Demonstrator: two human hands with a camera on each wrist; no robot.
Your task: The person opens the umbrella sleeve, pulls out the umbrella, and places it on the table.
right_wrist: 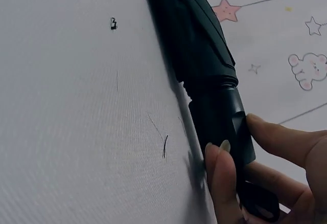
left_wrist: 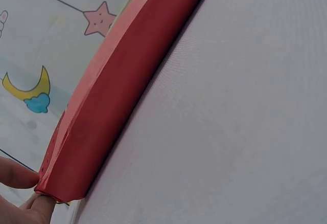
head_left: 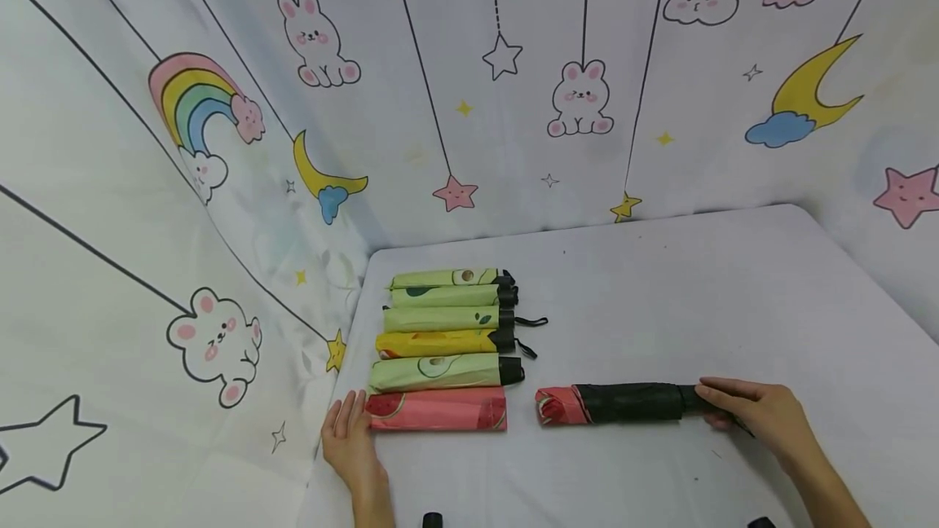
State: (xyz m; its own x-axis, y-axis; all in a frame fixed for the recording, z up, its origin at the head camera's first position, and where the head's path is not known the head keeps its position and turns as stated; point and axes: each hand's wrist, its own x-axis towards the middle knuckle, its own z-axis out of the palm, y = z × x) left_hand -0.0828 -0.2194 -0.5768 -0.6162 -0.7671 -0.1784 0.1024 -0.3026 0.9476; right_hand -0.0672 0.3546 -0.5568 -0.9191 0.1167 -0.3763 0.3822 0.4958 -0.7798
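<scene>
A pink-red watermelon-print umbrella sleeve [head_left: 455, 410] lies on the table at the front of a row of folded umbrellas. My left hand [head_left: 350, 438] is at its left end; in the left wrist view the fingers [left_wrist: 18, 174] pinch that end of the sleeve [left_wrist: 112, 75]. To the right, apart from the sleeve, lies a folded umbrella [head_left: 631, 402], mostly black with a watermelon-patterned left end. My right hand [head_left: 759, 414] grips its black handle [right_wrist: 219, 124] between thumb and fingers, and a dark loop hangs by the palm.
Behind the sleeve, several sleeved umbrellas are lined up, light green avocado-print ones [head_left: 440, 373] and a yellow one [head_left: 433, 342], black handles to the right. Two dark objects [head_left: 433, 520] show at the bottom edge. Cartoon-printed cloth [head_left: 513, 145] stands behind the white table [head_left: 660, 292].
</scene>
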